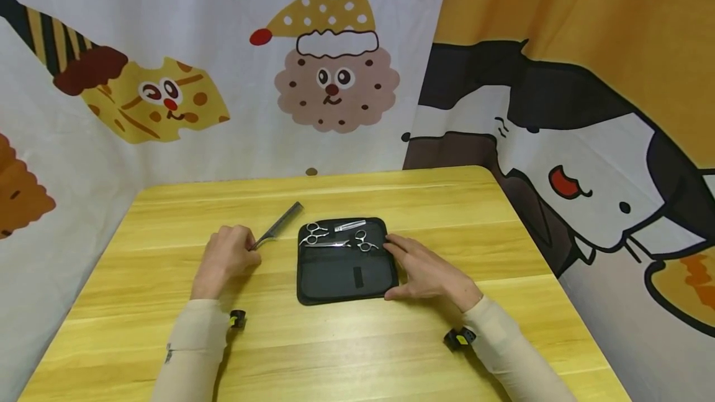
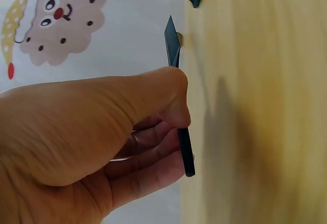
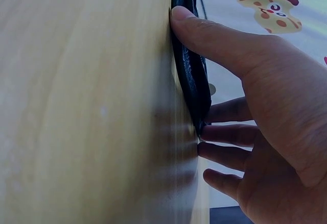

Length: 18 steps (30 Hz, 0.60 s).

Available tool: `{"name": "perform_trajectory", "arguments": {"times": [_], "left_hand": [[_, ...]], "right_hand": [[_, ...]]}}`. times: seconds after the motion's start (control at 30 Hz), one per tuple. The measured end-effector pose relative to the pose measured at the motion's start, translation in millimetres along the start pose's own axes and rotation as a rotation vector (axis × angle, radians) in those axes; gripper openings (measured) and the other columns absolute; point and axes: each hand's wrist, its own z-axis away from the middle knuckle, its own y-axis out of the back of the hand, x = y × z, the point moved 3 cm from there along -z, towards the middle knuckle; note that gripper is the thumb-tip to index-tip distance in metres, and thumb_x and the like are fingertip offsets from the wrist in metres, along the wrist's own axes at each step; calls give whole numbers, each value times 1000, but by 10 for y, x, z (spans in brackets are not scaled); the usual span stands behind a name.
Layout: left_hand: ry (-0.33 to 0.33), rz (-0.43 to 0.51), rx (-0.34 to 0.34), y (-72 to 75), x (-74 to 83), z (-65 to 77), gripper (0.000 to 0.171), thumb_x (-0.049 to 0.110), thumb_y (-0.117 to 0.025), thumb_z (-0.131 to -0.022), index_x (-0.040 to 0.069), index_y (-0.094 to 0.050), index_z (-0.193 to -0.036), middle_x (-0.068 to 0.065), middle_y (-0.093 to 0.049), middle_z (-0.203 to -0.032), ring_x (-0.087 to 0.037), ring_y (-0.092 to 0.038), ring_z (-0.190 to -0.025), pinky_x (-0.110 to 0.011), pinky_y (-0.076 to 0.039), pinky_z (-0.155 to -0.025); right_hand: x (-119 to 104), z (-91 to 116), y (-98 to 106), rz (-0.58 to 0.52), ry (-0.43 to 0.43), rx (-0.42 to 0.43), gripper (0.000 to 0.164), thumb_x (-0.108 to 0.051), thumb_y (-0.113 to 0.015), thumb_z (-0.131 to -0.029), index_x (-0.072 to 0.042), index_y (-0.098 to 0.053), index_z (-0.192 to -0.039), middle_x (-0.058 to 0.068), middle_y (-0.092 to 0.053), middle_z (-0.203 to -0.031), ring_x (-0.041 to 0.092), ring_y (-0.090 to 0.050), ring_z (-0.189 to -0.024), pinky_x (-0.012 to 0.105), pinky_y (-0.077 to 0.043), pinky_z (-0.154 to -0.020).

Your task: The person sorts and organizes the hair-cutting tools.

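A dark comb [image 1: 285, 219] is pinched in my left hand [image 1: 226, 258], left of the case and slanting away to the right. In the left wrist view the thumb and fingers hold the comb [image 2: 187, 152] just off the table. A black zip-edged case [image 1: 329, 278] lies flat and unfolded at the middle. Across its upper half are two pairs of silver scissors, one with finger rings [image 1: 314, 237] at the left, the other with rings [image 1: 364, 242] at the right. My right hand [image 1: 421, 270] touches the case's right edge, thumb at the near corner, fingers spread and fairly straight.
The wooden table [image 1: 335, 352] has rounded far corners. Behind it hangs a cartoon-printed cloth [image 1: 195, 160], which continues down the right side. A small black wrist device [image 1: 237, 319] sits by the left sleeve, and another [image 1: 459, 339] by the right sleeve.
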Motion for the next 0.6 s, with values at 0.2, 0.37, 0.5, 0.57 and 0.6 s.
{"name": "perform_trajectory", "arguments": {"times": [0.2, 0.37, 0.5, 0.57, 0.6], "left_hand": [[-75, 5, 43, 123, 109, 16, 9, 8, -78, -73, 5, -72, -80, -6, -67, -74, -23, -57, -65, -36, -48, -58], [-152, 11, 80, 206, 246, 47, 13, 9, -82, -75, 3, -74, -84, -5, -68, -73, -20, -58, -65, -37, -51, -59], [-202, 19, 114, 262, 363, 97, 10, 8, -80, -74, 6, -73, -81, -3, -67, -71, -18, -55, -62, -33, -48, -57], [-227, 18, 130, 285, 422, 123, 9, 7, -79, -73, 7, -73, -79, -3, -66, -69, -17, -55, -61, -32, -47, -56], [-241, 17, 135, 294, 449, 136, 9, 7, -78, -73, 7, -72, -79, -2, -66, -69, -16, -55, -61, -32, -47, -57]], "right_hand": [[11, 0, -8, 2, 14, 11, 116, -75, -76, -73, 0, -45, -156, 18, -31, -163, 30, -33, -145, 46, -37, -116], [15, -1, -9, -7, 5, 1, 116, -75, -76, -73, -1, -43, -157, 17, -30, -164, 29, -31, -145, 46, -36, -117], [11, -3, -4, -6, 17, 6, 116, -73, -77, -73, 0, -43, -156, 18, -30, -164, 30, -32, -145, 46, -36, -117], [12, -3, -4, -6, 19, 5, 116, -73, -77, -73, 0, -43, -156, 18, -30, -163, 30, -32, -145, 47, -36, -117], [13, -3, -4, -3, 21, 4, 116, -73, -77, -74, 0, -43, -156, 19, -30, -163, 31, -32, -145, 47, -36, -116]]}}
